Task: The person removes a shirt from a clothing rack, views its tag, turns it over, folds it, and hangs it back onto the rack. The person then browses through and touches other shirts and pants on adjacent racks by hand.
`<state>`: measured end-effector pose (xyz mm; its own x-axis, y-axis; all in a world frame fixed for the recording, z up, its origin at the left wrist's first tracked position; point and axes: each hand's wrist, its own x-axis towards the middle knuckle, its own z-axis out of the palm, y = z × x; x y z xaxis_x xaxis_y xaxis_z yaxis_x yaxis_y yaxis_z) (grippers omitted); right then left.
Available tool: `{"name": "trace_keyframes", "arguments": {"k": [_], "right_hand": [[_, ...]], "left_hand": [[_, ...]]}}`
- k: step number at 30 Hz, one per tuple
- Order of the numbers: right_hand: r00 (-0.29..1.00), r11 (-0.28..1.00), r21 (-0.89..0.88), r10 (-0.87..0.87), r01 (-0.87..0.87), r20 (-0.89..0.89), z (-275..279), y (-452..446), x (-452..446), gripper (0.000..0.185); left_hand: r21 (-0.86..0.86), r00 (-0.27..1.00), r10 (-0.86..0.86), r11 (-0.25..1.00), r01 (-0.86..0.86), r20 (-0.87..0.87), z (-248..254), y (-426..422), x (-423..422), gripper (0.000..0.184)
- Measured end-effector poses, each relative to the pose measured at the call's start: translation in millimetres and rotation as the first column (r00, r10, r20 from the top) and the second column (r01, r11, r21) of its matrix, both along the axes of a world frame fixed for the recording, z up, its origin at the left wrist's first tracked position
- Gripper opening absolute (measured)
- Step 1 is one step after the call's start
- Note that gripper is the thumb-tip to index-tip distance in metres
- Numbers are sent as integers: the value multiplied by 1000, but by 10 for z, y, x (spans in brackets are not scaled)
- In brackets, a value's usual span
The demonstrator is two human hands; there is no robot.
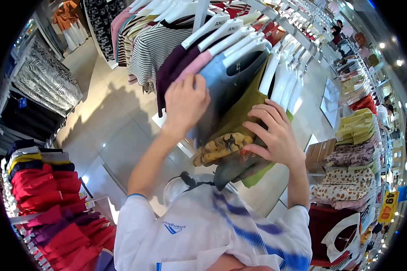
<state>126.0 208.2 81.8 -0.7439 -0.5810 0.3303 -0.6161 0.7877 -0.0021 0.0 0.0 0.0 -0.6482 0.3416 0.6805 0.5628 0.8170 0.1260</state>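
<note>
My left hand (185, 104) is closed at the shoulder of a light blue shirt (212, 74) on a white hanger, beside a pink shirt (196, 63) and a dark purple one (169, 72). Its fingertips are partly hidden in the fabric. My right hand (273, 133) lies over an olive green top (239, 110), fingers spread and thumb apart. Below that hand bunch a yellow patterned garment (226, 148) and a dark grey-green one (233, 172). A dark grey top (251, 67) hangs between the blue and green ones.
A metal rail (289, 29) carries the white hangers (280, 81). Striped shirts (153, 49) hang farther along it. Red garments (40, 189) hang at lower left. On the right are more clothes racks, cardboard boxes (320, 153) and a yellow price sign (388, 206).
</note>
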Motion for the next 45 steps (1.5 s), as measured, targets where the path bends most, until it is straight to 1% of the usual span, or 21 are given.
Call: {"name": "trace_keyframes", "arguments": {"k": [1,2,3,7,12,14,18,20,23,30,33,36,38,41,45], "right_hand": [[1000,1000,-10,4,-4,-1,13,-22,6,41],[1000,1000,-21,9,-9,-1,24,-47,17,41],[1000,1000,4,2,-2,10,24,116,53,41],[1000,999,-39,4,-4,-13,-47,79,38,40],[1000,999,-40,4,-5,-20,-55,90,33,39],[1000,999,-36,3,-4,-24,-53,90,33,39],[1000,999,-40,4,-5,-24,-58,96,33,39],[1000,999,-40,8,-9,-27,-58,99,36,39],[1000,1000,-27,10,-10,-3,-69,125,46,43],[1000,999,-34,11,-11,-6,-75,141,61,42],[1000,999,-41,16,-16,-6,-75,144,65,42],[1000,999,-38,20,-20,-11,-71,133,69,42],[999,998,-53,20,-22,-42,-72,122,73,38],[999,998,-53,22,-25,-42,-70,134,78,38],[999,998,-49,28,-29,-28,-67,162,80,40]], "left_hand": [[-9,998,-15,1000,15,-65,20,-66,-72,27],[-26,997,-36,999,34,-71,56,-135,-127,24],[3,997,-42,999,42,-64,-10,19,-119,22],[-47,994,-36,998,31,-105,13,-98,-253,23],[-58,994,-45,998,39,-104,8,-110,-322,28],[-95,992,-33,995,21,-123,20,-108,-326,28],[-111,995,-32,994,22,-92,31,-116,-344,28],[-92,996,-52,995,46,-72,29,-121,-351,28],[-88,994,-54,995,46,-90,32,-121,-352,28],[-96,996,-51,994,44,-67,46,-111,-339,28],[-124,995,-35,992,23,-96,64,-78,-362,26],[-161,999,-15,987,6,-51,143,-13,-363,29],[-205,1000,6,979,-4,9,184,25,-375,31],[-228,999,22,974,-11,48,230,72,-373,31],[-205,1000,-18,979,22,21,220,127,-359,28]]}}
